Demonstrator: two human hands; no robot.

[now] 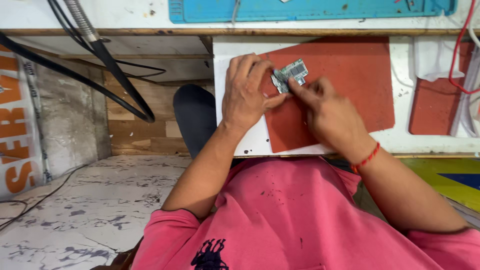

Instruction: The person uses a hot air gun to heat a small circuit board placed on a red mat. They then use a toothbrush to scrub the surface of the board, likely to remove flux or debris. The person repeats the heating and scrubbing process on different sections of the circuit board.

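Over the red mat (pixel 350 85) | left hand (pixel 245 95) pinches circuit board (pixel 291 74) | right hand (pixel 327 110) fingertips grip its lower edge | keep board steady, pressure light.

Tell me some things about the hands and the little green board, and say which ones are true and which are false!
1. Both hands touch the small circuit board. True.
2. The board lies over a blue mat. False: it is over the red mat; the blue mat lies farther back.
3. The right hand has a red thread at its wrist. True.
4. The left hand holds a black cable. False: the black cable hangs apart, to the left.
5. The person wears a green shirt. False: the shirt is pink.
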